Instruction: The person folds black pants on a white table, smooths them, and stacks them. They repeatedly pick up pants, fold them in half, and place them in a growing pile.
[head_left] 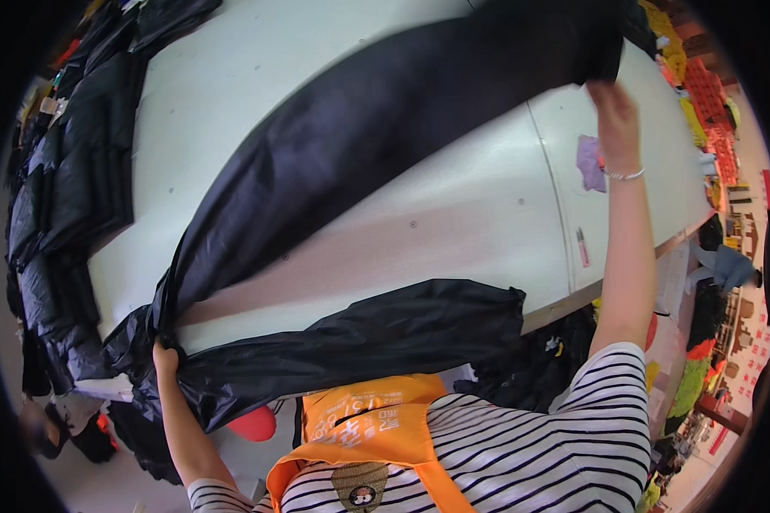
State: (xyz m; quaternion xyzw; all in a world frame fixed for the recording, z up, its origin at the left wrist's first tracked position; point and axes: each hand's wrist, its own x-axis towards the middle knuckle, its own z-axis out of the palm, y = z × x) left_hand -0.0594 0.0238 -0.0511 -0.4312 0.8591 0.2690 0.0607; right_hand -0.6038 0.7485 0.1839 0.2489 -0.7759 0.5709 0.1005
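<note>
A pair of shiny black trousers (pixel 308 162) is stretched in the air over a white table (pixel 453 231); the raised leg is blurred and bulges upward. My left hand (pixel 166 359) is closed on gathered cloth at the table's near left corner. Reaching far out on the right, my right hand (pixel 614 115) grips the lower edge of the raised leg's end. The other leg lies along the near table edge, in front of my orange apron. Part of my left fingers is hidden by folds.
Folded black garments (pixel 85 184) are piled along the table's left side. On the right lie a purple cloth scrap (pixel 589 163) and a small slim tool (pixel 583 248). Under the near edge hang dark clothes (pixel 539 368) and a red round seat (pixel 252 423). Another person (pixel 731 267) is far right.
</note>
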